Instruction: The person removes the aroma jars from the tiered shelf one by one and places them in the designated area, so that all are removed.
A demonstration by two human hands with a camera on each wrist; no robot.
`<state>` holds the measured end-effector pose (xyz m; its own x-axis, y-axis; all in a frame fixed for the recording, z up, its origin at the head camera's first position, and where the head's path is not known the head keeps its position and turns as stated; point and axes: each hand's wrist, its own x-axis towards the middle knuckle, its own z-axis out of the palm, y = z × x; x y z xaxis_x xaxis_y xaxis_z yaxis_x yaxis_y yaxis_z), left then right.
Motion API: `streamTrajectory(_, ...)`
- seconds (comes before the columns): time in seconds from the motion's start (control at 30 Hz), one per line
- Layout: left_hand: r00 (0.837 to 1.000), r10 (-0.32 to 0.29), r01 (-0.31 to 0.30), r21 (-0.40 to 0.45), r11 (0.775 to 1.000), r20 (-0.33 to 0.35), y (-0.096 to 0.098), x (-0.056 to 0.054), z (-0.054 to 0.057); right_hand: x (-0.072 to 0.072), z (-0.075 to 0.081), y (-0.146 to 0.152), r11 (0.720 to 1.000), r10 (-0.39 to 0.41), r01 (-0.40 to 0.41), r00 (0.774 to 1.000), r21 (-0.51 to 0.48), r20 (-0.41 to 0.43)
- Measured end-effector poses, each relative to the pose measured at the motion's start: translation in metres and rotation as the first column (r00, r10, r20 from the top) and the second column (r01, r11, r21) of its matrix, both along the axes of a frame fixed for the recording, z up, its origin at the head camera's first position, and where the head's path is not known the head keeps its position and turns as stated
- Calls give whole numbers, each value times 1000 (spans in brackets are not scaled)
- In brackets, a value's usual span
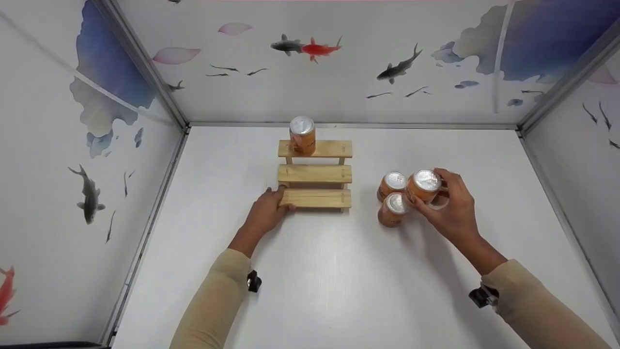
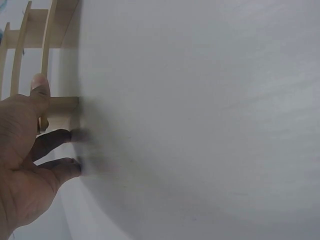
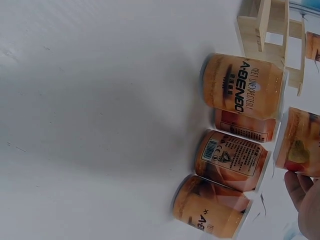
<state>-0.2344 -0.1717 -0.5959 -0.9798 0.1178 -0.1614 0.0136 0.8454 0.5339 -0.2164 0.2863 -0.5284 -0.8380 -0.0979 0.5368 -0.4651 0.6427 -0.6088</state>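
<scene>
A three-step wooden rack point(image 1: 315, 173) stands on the white table, with one orange can point(image 1: 303, 138) on its top step. At the left end of the lowest step, my left hand point(image 1: 265, 211) pinches the plank, its thumb point(image 2: 41, 90) on the front edge and the other fingers spread beside it. My right hand point(image 1: 453, 206) grips another orange can point(image 1: 424, 186) with a silver lid, raised above the table. Close to it, several like cans stand upright in a cluster, among them a lettered can point(image 3: 245, 87) and one with a barcode point(image 3: 232, 160).
White panels painted with fish point(image 1: 319, 48) enclose the table at the back and both sides. A metal strip point(image 1: 353, 126) runs along the table's back edge. White tabletop point(image 1: 319, 281) lies between my forearms.
</scene>
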Motion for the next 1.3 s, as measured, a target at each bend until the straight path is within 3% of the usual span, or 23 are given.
streamTrajectory(0.83,1000,17,-17,23,1000,15,-3,0,-4,11,-13,16,999,-44,44,999,11,-10)
streamTrajectory(1.3,1000,-4,4,1,1000,0,-1,-2,-3,14,-41,22,999,-23,21,999,30,43)
